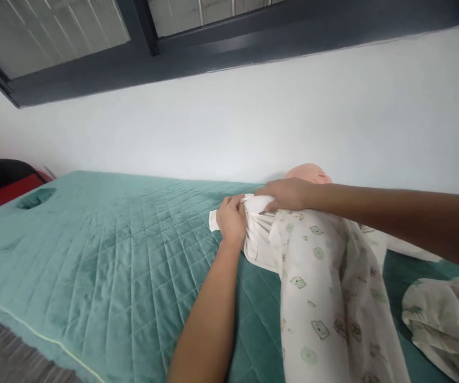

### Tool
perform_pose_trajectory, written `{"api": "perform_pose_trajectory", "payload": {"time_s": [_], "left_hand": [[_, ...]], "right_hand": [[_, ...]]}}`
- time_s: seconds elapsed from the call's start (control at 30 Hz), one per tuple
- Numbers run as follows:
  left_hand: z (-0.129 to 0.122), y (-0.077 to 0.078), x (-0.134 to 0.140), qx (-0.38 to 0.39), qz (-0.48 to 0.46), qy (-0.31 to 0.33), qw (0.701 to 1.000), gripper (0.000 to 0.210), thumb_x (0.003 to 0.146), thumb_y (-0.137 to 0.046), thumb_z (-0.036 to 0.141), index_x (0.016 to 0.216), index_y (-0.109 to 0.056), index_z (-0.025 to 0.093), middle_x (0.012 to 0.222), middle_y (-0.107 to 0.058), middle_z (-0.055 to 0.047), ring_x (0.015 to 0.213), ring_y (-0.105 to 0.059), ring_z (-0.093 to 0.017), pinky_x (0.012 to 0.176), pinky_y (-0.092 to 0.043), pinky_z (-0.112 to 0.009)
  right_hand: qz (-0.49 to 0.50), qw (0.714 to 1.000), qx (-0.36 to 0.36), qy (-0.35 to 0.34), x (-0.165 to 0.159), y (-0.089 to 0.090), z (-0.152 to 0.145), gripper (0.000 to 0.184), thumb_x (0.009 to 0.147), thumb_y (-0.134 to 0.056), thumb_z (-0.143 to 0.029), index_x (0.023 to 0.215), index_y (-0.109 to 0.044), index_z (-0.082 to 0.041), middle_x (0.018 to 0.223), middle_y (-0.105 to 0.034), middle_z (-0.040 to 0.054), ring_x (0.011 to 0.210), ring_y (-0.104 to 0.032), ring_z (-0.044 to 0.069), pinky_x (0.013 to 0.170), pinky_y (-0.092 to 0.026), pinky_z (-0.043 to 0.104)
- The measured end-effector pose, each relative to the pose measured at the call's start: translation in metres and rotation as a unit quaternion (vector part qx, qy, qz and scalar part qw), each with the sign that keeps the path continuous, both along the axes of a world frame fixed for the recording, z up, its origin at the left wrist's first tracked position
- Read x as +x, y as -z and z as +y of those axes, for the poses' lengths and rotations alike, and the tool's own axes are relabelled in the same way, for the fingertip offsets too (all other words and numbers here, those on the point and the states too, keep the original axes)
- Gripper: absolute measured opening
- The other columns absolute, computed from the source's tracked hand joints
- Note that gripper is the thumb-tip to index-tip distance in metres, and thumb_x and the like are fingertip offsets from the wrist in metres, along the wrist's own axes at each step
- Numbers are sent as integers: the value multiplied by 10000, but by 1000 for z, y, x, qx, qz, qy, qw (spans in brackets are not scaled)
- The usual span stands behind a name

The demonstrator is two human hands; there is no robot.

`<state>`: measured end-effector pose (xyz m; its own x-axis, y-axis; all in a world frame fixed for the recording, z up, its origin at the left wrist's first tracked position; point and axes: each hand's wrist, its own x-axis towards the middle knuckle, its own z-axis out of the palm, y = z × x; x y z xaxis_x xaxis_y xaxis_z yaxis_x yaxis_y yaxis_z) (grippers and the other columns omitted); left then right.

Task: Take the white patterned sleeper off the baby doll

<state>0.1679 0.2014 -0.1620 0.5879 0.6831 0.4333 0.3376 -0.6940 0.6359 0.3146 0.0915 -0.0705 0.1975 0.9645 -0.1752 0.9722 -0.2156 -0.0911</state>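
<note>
A doll with a pinkish head (pixel 307 173) lies on the green quilted cover. White clothing with green and brown animal prints (pixel 313 287) stretches from it towards me. My left hand (pixel 232 218) is closed on the edge of plain white cloth (pixel 258 234) at the doll's side, and a short white tab (pixel 213 221) sticks out beyond the fingers. Bent over the doll's body, my right hand (pixel 287 193) grips a white padded fold (pixel 258 203) of the same cloth, its fingertips partly hidden. The doll's arms and most of its body are covered from view.
Another printed garment (pixel 444 319) lies crumpled at the right. The green quilted cover (pixel 105 255) spreads left, with a dark hole near its far corner. Behind stand a white wall (pixel 153 138) and a dark window frame (pixel 213 56). A black and red object (pixel 8 183) sits far left.
</note>
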Motion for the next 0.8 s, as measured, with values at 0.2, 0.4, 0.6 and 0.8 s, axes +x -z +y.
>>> {"api": "perform_pose_trajectory", "payload": {"time_s": [0.2, 0.4, 0.6, 0.8], "left_hand": [[1, 6, -7, -20, 71, -43, 996, 356, 882, -414, 187, 1067, -689, 318, 1093, -625, -22, 927, -613, -159, 785, -461, -267], [-7, 0, -6, 89, 156, -45, 983, 525, 830, -412, 109, 1320, -497, 278, 1248, -561, -89, 1129, -531, -253, 931, -452, -400], [-15, 2, 3, 202, 162, 65, 964, 582, 848, -466, 190, 1418, -352, 166, 1380, -489, -123, 1326, -373, -270, 1188, -139, -593], [-9, 7, 4, 195, 173, 79, 962, 579, 823, -501, 207, 1394, -409, 175, 1264, -579, -103, 1203, -481, -270, 1179, -231, -515]], "right_hand": [[-23, 997, 34, 64, 6, -13, -23, 430, 836, -556, -425, 1253, -609, -336, 1163, -643, 49, 994, -609, 279, 794, -430, 359], [-13, 996, 66, 50, -4, 1, -15, 341, 846, -549, -419, 1143, -668, -302, 1077, -665, 54, 921, -626, 247, 690, -428, 298], [31, 997, 63, 34, -15, 14, 7, 408, 810, -628, -369, 1198, -646, -245, 1100, -685, 61, 900, -642, 218, 774, -460, 294], [79, 960, 207, 170, -10, 17, -51, 423, 921, -437, -418, 1268, -609, -248, 1289, -621, 43, 1162, -582, 254, 1012, -432, 370]]}}
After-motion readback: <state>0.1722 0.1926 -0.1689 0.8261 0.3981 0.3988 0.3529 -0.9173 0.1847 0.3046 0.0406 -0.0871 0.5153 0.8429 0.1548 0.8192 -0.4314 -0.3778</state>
